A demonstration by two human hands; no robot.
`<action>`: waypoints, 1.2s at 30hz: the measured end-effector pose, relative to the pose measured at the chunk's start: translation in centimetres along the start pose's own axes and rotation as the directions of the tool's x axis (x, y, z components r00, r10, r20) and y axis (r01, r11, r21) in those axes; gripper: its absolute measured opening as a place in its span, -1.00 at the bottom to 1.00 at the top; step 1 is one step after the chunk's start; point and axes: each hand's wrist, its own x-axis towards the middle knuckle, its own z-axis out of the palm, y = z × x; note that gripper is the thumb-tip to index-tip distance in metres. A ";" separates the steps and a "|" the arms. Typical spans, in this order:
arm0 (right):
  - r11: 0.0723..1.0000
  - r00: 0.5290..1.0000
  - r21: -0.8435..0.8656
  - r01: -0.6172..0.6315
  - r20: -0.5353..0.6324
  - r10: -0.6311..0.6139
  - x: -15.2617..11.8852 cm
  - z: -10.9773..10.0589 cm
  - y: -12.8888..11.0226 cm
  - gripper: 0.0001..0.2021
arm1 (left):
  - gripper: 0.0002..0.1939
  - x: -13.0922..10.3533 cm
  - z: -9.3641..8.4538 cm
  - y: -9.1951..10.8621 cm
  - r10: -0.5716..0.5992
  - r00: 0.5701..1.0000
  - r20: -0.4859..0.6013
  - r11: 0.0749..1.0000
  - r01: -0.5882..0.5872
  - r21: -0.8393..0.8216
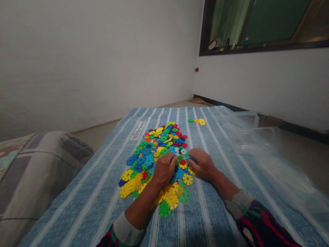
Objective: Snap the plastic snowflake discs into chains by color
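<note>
A heap of plastic flower-shaped discs (149, 159), mostly yellow, blue and green with a few red, covers the middle of the table. My left hand (165, 168) is over the heap's right part, its fingers curled and thumb pressed in; whatever they grip is hidden. Across from it, at the heap's right edge, my right hand (203, 163) is closed, with a blue disc (192, 159) showing between thumb and fingers. Between the hands lie a red disc (183, 162) and some green ones. A yellow disc (187, 179) rests just below them.
A blue striped cloth (102, 192) covers the table. Near the far edge sit a green disc (190, 120) and joined yellow and orange discs (202, 121). Clear plastic containers (253, 139) and a clear bag (290, 178) lie along the right. A cloth-covered seat (51, 164) stands left.
</note>
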 end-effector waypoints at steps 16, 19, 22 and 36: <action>0.990 0.997 0.121 -0.066 -0.027 0.070 -0.1 0.7 -1.7 -0.84 | -0.75 -0.2 0.6 -0.8 0.135 0.988 -0.075 0.986 -0.127 0.111; 0.984 0.987 0.116 -0.135 -0.070 0.143 -0.5 0.9 -0.8 -0.84 | -0.80 0.5 0.1 -2.5 0.139 0.979 -0.148 0.966 -0.101 0.237; 0.976 0.978 0.124 -0.181 -0.081 0.192 -0.7 1.1 -0.3 -0.83 | -0.85 1.1 -0.3 -3.8 0.150 0.978 -0.147 0.938 -0.094 0.333; 0.969 0.971 0.133 -0.206 -0.095 0.219 -0.5 1.0 -0.7 -0.81 | -0.75 1.7 -0.5 -4.0 0.020 0.999 0.041 0.861 -0.038 0.507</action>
